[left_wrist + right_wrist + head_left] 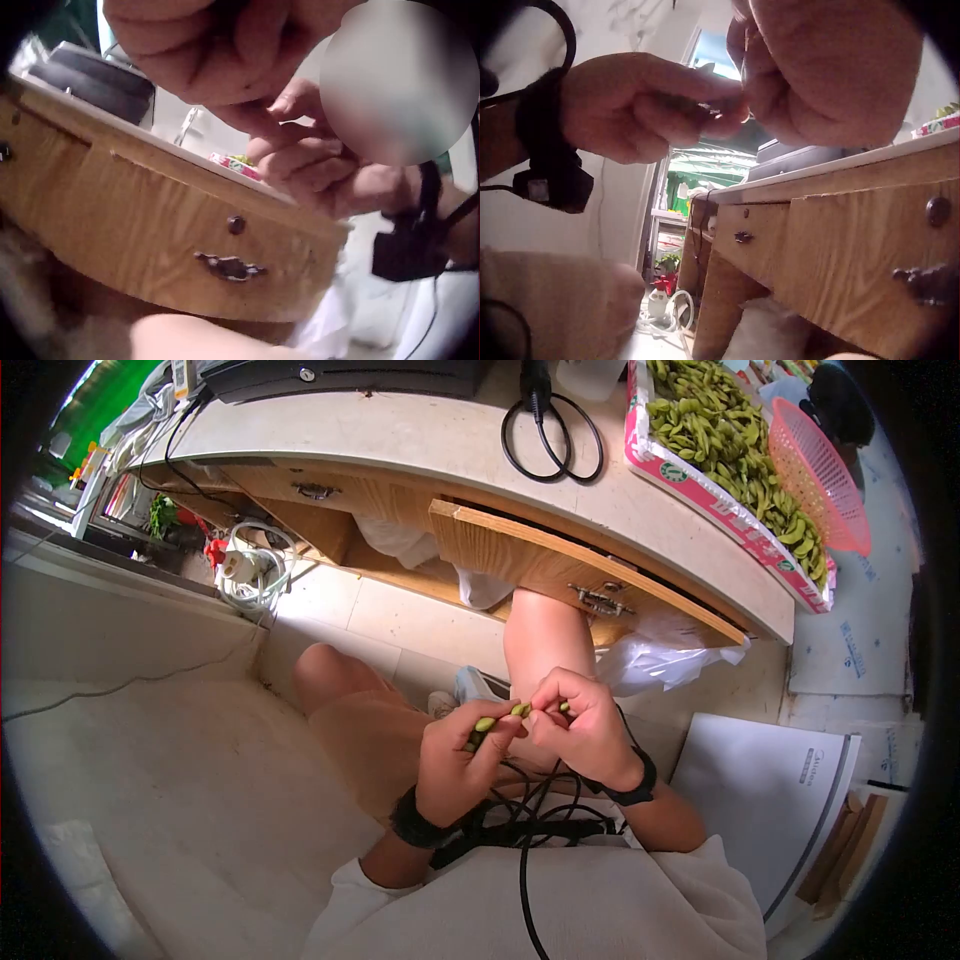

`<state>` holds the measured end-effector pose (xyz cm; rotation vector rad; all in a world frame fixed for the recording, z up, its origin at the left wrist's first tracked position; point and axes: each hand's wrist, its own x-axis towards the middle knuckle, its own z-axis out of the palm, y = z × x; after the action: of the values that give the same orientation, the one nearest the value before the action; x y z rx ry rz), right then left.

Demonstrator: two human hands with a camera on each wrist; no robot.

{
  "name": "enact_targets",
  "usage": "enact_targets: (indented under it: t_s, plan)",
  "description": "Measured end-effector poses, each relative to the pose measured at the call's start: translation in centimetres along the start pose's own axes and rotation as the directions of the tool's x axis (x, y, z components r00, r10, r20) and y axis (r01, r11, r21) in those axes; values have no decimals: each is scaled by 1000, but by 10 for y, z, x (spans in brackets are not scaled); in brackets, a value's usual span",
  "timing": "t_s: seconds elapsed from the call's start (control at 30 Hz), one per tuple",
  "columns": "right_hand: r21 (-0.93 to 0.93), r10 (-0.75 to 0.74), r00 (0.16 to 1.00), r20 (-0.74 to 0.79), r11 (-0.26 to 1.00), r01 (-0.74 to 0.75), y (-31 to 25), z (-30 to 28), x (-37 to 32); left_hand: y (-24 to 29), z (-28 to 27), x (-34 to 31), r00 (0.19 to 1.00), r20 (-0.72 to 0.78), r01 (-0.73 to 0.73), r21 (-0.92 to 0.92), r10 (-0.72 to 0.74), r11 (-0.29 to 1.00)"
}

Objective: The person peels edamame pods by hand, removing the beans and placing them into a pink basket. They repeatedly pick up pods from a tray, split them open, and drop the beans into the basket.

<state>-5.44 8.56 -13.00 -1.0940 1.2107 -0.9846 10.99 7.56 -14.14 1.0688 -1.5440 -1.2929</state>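
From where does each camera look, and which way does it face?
Head: on the head, forward and down at the left hand and right hand holding green pods; legs and shirt show.
Left wrist: on that wrist, past both hands to a wooden drawer; a leg shows.
Right wrist: on that wrist, past both hands along the desk; a leg shows.
Both wrist views share the hands and drawer.

From my remote seat, I see the left hand (452,752) and right hand (592,732) close together, both pinching; whether they touch is unclear.
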Motion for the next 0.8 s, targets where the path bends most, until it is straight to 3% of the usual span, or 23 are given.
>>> enact_targets:
  t_s: [0.03, 0.07, 0.13, 0.23, 0.3, 0.37, 0.4, 0.47, 0.5, 0.57, 0.67, 0.73, 0.8]
  plan:
    - [9, -21, 1000, 10, 1000, 21, -1, 1, 0, 0, 0, 0, 991, 43, 133, -249, -126, 959]
    - [17, -42, 999, 20, 999, 42, -1, 2, 0, 0, -2, 0, 991, 44, 134, -249, -127, 959]
    - [50, -49, 999, 10, 998, 48, 4, 3, 1, 0, -8, 1, 913, 203, 407, -463, -353, 788]
    - [131, -38, 999, 19, 991, 35, 9, 2, 2, -4, -6, 1, 891, 216, 451, -525, -400, 722]
    - [179, -21, 999, 36, 984, 14, 9, 2, 1, -5, -7, 1, 882, 226, 468, -531, -414, 707]
    - [44, -37, 999, 22, 998, 36, 5, 2, 1, -5, -7, 1, 872, 239, 485, -535, -427, 691]
    - [44, -38, 999, 21, 998, 37, 1, 2, 0, -4, -5, 1, 904, 173, 424, -477, -391, 770]
    - [-233, -170, 981, -93, 962, 144, -11, 1, -2, -4, -2, 0, 931, 110, 361, -410, -347, 837]
    - [-233, -169, 981, -92, 962, 144, -14, 2, -1, -6, -1, -1, 948, 82, 317, -337, -307, 887]
    - [-527, -454, 891, 2, 757, 387, -17, 3, 1, -6, 1, -2, 962, 59, 272, -260, -266, 927]
    - [-562, -528, 846, 76, 678, 473, -7, 2, 5, -5, 1, -2, 973, 38, 231, -262, -229, 937]
    - [-584, -522, 847, 103, 657, 476, -8, 2, 4, -7, -5, -2, 949, 116, 316, -372, -294, 873]
    - [-605, -511, 850, 125, 640, 474, -7, 4, 2, -4, -6, -3, 949, 118, 316, -369, -293, 874]
